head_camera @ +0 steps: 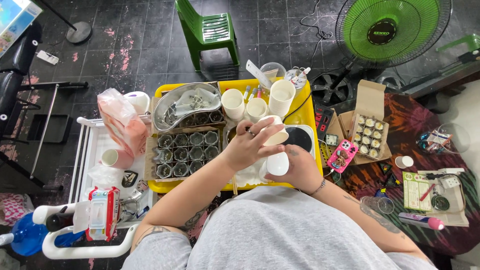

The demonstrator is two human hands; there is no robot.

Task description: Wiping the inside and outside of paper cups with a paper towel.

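left hand [250, 145] gripping cup [275, 135] | right hand [295, 167] holding second cup [276, 164] | near tray [312, 150] front edge | risk: slipped cup toppling stack [281, 97] or falling off

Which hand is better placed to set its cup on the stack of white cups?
Probably the left hand: its paper cup sits nearer the cup stack. The right hand holds its cup lower.

The yellow tray [165, 186] is packed: a grid of small pots [187, 147], a steel basin [186, 105] and stacked white cups [281, 97] leave no gap. Open floor [145, 45] lies beyond, save a green chair [207, 31].
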